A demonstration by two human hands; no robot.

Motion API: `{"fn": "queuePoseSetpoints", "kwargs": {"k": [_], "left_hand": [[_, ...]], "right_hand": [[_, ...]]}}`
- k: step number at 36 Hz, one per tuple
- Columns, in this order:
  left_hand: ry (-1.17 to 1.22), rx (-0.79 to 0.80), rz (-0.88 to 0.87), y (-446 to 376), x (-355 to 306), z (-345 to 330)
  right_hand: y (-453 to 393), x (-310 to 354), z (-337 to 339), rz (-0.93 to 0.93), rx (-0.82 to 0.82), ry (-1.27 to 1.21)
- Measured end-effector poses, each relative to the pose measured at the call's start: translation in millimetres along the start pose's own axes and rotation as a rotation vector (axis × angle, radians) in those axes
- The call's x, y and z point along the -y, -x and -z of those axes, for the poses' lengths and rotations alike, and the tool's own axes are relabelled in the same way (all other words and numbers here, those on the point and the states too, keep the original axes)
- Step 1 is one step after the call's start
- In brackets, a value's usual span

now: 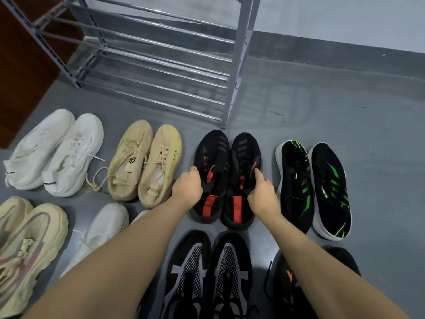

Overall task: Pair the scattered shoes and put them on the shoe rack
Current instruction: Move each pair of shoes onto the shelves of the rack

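A smooth grey floor [322,116] fills the head view, meeting a pale wall with a dark grey skirting at the top right and a brown wooden panel [25,65] at the left edge. A grey metal shoe rack with chrome rails [240,54] stands at the top centre, and its rails hold no shoes.

Pairs of shoes lie in rows on the floor in front of the rack. In the far row, from left to right: a pair of white knit sneakers [57,150], a pair of beige knit sneakers with a yellow-green tint on the side [147,162], a pair of black mesh sneakers with red tabs [220,155] and a pair of black sneakers with green streaks and white soles [326,187]. In the near row: a pair of cream chunky-soled sneakers with pinkish panels [30,245], a white sneaker [103,229] partly hidden by the left forearm, a pair of black sneakers with grey mesh panels [207,272], and a black shoe with an orange mark [287,277], mostly hidden behind the right forearm.

Both bare arms reach forward to the black and red pair. The left hand [187,188] is curled round the collar of the left shoe of that pair; the right hand [262,195] grips the collar of the right one, with fingers tucked into the opening. Both shoes sit side by side, touching, just in front of the rack's right leg.
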State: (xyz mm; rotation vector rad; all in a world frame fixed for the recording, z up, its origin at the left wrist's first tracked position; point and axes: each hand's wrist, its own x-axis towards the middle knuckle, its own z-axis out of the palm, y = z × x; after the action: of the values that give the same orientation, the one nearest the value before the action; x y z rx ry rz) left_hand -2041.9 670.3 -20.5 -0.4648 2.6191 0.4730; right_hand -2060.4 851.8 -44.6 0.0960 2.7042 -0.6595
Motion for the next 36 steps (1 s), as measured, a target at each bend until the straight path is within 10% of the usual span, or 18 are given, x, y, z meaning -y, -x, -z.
{"fn": "queuePoseSetpoints", "kwargs": {"k": [21, 36], "left_hand": [[-0.121, -0.200, -0.390, 6, -53, -9], [-0.224, 0.020, -0.624, 8, -170, -54]], "right_hand": [[1, -26, 22, 0.117, -0.203, 0.003], [-7, -122, 71, -0.164, -0.236, 0.216]]}}
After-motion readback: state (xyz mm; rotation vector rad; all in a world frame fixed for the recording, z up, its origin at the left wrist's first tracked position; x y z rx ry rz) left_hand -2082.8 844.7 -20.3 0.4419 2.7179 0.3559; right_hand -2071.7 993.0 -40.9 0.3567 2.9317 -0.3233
